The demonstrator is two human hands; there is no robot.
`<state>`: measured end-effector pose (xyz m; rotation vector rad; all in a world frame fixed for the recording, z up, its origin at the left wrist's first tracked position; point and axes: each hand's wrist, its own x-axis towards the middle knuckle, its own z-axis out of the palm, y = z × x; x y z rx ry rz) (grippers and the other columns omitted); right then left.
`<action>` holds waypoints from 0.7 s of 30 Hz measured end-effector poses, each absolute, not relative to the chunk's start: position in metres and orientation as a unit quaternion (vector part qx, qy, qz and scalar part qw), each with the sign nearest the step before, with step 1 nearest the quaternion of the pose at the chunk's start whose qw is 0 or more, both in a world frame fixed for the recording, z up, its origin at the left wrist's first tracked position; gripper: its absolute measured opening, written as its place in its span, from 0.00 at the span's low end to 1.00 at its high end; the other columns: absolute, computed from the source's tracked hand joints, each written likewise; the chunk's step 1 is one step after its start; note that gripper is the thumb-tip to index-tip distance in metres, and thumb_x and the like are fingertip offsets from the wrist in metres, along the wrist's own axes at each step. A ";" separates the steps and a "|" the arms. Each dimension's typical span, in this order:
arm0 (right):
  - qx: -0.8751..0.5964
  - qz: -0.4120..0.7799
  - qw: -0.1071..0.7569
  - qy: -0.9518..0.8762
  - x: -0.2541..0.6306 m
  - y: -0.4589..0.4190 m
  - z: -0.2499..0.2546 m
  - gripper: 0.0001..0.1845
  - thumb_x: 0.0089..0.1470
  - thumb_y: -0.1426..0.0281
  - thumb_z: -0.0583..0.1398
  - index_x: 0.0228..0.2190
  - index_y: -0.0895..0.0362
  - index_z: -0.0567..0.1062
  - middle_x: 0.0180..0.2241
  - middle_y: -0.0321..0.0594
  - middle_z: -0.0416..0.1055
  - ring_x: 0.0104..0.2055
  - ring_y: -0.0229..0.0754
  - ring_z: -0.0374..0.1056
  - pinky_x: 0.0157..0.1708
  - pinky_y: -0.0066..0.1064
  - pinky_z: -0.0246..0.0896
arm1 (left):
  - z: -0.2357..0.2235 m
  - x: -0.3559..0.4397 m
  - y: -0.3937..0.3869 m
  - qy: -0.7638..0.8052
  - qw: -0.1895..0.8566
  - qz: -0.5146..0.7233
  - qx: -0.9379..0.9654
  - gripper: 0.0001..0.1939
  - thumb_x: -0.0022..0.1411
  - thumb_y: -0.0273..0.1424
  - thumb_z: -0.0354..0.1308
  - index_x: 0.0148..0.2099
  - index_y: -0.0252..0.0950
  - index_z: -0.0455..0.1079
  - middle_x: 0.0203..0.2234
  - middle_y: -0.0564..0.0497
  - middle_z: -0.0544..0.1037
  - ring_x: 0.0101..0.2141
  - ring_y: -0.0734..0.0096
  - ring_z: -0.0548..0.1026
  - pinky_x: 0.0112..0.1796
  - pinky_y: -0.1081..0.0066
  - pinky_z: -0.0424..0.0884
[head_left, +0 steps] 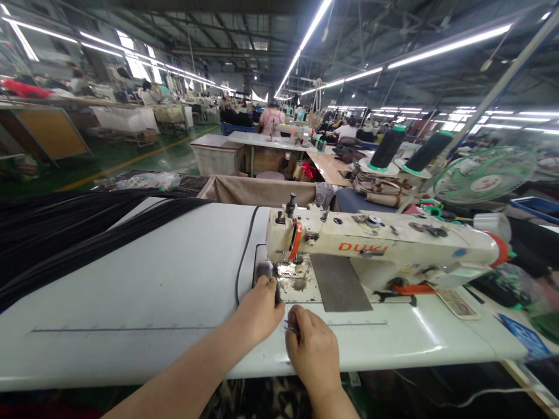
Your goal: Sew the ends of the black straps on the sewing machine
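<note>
My left hand [257, 308] is beside the sewing machine's needle area, its fingers pinched on a short black strip [278, 292] just left of the metal needle plate [301, 285]. A narrow black cord-like strip [245, 256] runs from the table's back edge and curves behind my left forearm. Close by on the right, my right hand [313, 346] is curled near the table's front edge. Two thin metal points, apparently thread snips [288, 327], stick out of its fingers toward my left hand. The white sewing machine [393, 238] stands with its head above the plate.
Long black strips [87, 227] are heaped over the table's left side. A grey mat [340, 282] lies under the machine arm. Behind stand thread cones [387, 148], a green fan [484, 174] and a brown cloth-lined bin [262, 191]. Co-workers sit farther back.
</note>
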<state>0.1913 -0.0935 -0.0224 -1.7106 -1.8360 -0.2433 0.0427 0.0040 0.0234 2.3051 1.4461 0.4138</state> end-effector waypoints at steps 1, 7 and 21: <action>-0.646 -0.088 0.301 -0.696 0.191 -0.094 -0.020 0.19 0.53 0.79 0.55 0.46 0.56 0.73 0.33 0.39 0.74 0.35 0.45 0.69 0.37 0.33 0.59 | 0.023 0.045 0.002 0.520 0.197 0.139 0.820 0.21 0.63 0.35 0.59 0.57 0.34 0.70 0.47 0.40 0.76 0.43 0.58 0.80 0.46 0.64 0.76; -0.620 -0.021 0.353 -0.700 0.197 -0.099 -0.008 0.20 0.55 0.79 0.55 0.49 0.56 0.73 0.38 0.41 0.78 0.38 0.44 0.74 0.40 0.32 0.65 | 0.013 0.041 -0.012 0.498 0.186 0.133 0.837 0.27 0.66 0.35 0.54 0.65 0.31 0.63 0.54 0.35 0.73 0.48 0.55 0.81 0.49 0.63 0.77; -0.720 0.177 0.587 -0.326 0.258 -0.191 -0.032 0.30 0.65 0.43 0.53 0.32 0.55 0.79 0.23 0.35 0.68 0.27 0.40 0.64 0.29 0.30 0.61 | 0.020 0.013 -0.027 0.422 0.118 0.021 0.899 0.29 0.66 0.32 0.51 0.67 0.27 0.60 0.61 0.34 0.66 0.56 0.53 0.76 0.58 0.60 0.71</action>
